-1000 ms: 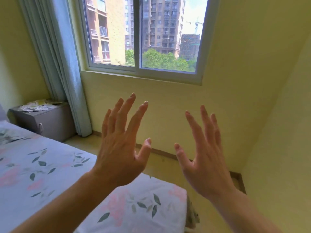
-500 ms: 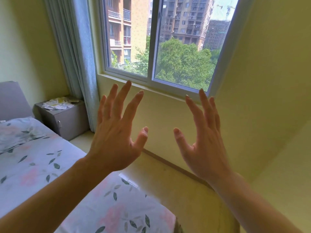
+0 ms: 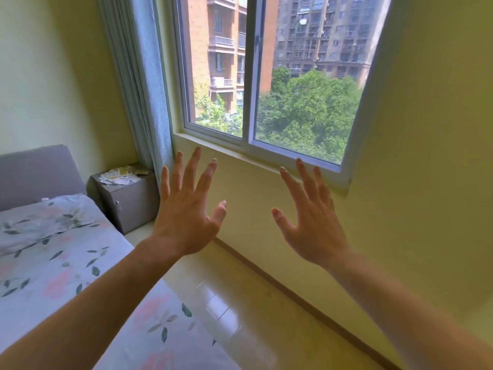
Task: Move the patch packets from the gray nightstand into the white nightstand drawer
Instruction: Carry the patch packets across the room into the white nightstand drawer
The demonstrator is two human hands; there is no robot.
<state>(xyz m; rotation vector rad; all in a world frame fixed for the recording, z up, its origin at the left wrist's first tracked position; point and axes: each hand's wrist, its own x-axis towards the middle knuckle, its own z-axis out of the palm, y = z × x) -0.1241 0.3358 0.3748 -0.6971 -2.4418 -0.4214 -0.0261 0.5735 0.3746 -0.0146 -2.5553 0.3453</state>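
Observation:
A gray nightstand (image 3: 130, 201) stands in the corner between the bed's headboard and the curtain. A loose heap of white and yellow patch packets (image 3: 121, 175) lies on its top. My left hand (image 3: 186, 209) is raised in mid-air with fingers spread, right of the nightstand and well short of it. My right hand (image 3: 312, 217) is held up the same way, fingers apart, in front of the wall under the window. Both hands hold nothing. No white nightstand is in view.
A bed with a floral sheet (image 3: 53, 263) fills the lower left, with a gray headboard (image 3: 34, 172) behind it. A glossy tiled floor strip (image 3: 240, 303) runs between bed and wall. A light blue curtain (image 3: 144, 84) hangs beside the window (image 3: 266, 76).
The view has swung left and drawn closer to the corner; the gray nightstand now sits larger and nearer the middle. Both hands stay raised and spread, a little wider apart.

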